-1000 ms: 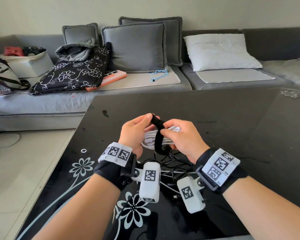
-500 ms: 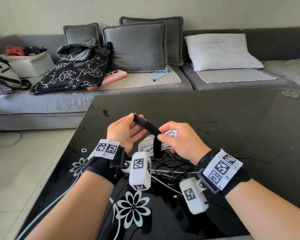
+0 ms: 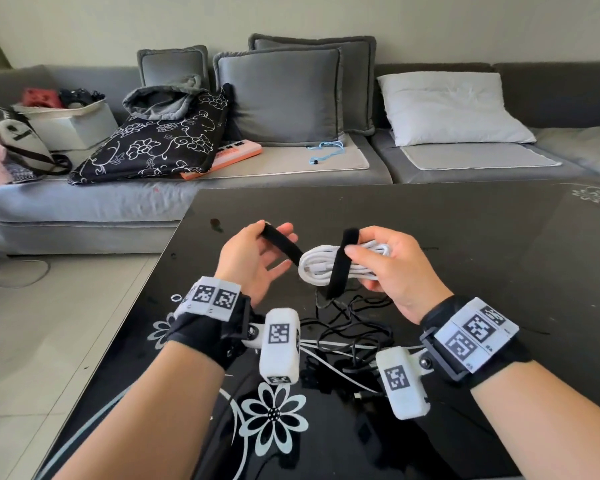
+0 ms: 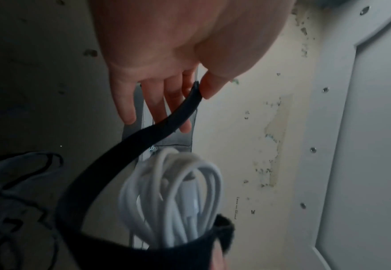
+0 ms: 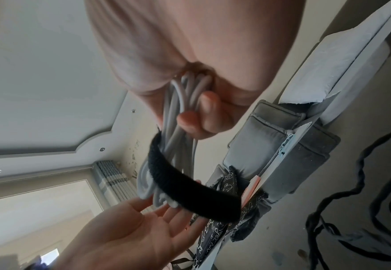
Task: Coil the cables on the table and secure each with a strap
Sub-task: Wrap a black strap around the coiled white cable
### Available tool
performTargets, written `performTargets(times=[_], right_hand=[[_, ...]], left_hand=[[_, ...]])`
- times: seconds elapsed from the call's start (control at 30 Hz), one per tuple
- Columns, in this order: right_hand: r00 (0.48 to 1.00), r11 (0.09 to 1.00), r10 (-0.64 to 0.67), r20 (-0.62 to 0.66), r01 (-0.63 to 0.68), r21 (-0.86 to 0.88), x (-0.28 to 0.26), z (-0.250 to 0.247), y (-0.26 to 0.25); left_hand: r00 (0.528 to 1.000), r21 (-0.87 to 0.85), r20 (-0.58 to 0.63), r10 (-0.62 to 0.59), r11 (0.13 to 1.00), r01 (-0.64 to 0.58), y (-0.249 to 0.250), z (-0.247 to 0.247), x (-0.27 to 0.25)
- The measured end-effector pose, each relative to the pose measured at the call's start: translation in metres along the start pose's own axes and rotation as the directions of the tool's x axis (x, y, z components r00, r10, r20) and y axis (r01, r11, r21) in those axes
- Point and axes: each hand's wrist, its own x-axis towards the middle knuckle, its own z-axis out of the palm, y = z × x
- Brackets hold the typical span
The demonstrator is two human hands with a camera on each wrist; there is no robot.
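A coiled white cable (image 3: 317,268) is held above the black glass table (image 3: 447,220) in my right hand (image 3: 357,242), whose fingers curl round the coil (image 5: 182,102) and whose thumb presses a black strap (image 3: 340,268) against it. The strap (image 5: 166,173) passes across the coil. Its free end runs up and left to my left hand (image 3: 269,230), which pinches the strap end (image 4: 195,91) between thumb and forefinger, with the other fingers straight. The coil (image 4: 173,191) hangs just below that hand.
A loose tangle of black cables (image 3: 354,327) with a white cable (image 3: 329,367) lies on the table under my wrists. The table's left edge (image 3: 146,306) drops to a tiled floor. A grey sofa (image 3: 84,209) with cushions runs behind.
My hands have moved apart. The left hand has drawn the strap's free end out to the left, away from the coil, and the right hand has carried the coil slightly right.
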Motion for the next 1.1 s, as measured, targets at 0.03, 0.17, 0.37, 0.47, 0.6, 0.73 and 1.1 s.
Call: performTargets(times=[0.03, 0.17, 0.37, 0.47, 0.6, 0.73, 1.1], right_hand=[[1.000, 1.000, 0.003, -0.009, -0.002, 0.013, 0.000, -0.001, 0.000], [0.996, 0.996, 0.047, -0.076, -0.041, 0.080, 0.003, -0.006, 0.000], [0.995, 0.994, 0.062, -0.078, -0.054, 0.100, 0.006, -0.005, 0.001], [0.998, 0.996, 0.069, -0.006, -0.068, 0.065, 0.004, -0.003, 0.001], [0.997, 0.998, 0.057, 0.054, -0.058, 0.028, 0.003, -0.003, -0.001], [0.996, 0.998, 0.056, 0.063, -0.057, 0.015, 0.002, -0.002, 0.000], [0.995, 0.994, 0.098, -0.002, -0.098, 0.057, 0.006, -0.002, 0.004]], left_hand=[[1.000, 0.057, 0.011, 0.015, 0.998, -0.015, -0.002, 0.003, -0.001], [0.996, 0.300, 0.039, 0.077, 0.950, -0.085, -0.010, 0.011, -0.008], [0.965, 0.491, 0.238, 0.108, 0.844, -0.215, -0.017, 0.023, -0.012], [0.911, 0.608, 0.396, 0.114, 0.711, -0.353, -0.015, 0.026, -0.019], [0.881, 0.644, 0.473, 0.006, 0.680, -0.351, -0.016, 0.024, -0.025], [0.884, 0.572, 0.462, -0.074, 0.786, -0.233, -0.016, 0.023, -0.025], [0.793, 0.501, 0.583, 0.179, 0.689, -0.524, -0.024, 0.029, -0.028]])
